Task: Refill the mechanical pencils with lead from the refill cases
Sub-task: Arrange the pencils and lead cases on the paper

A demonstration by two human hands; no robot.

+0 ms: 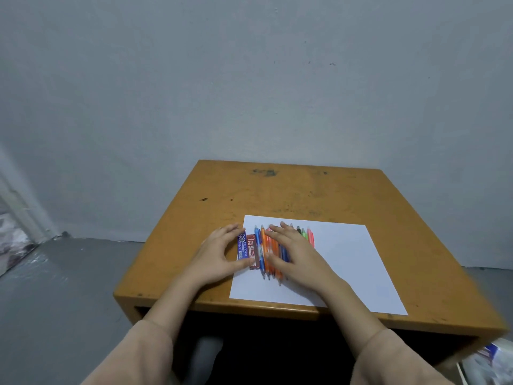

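While the left hand [219,254] rests released beside the refill cases [251,250] and the right hand [291,251] lies flat over the mechanical pencils [263,245], refilling seems unstarted; next, pick one pencil.

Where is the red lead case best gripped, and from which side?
Pinch the red lead case by its short ends, from above, with the left hand. It lies flat, blue case and pencils close along its long sides, so those probably leave no finger room.
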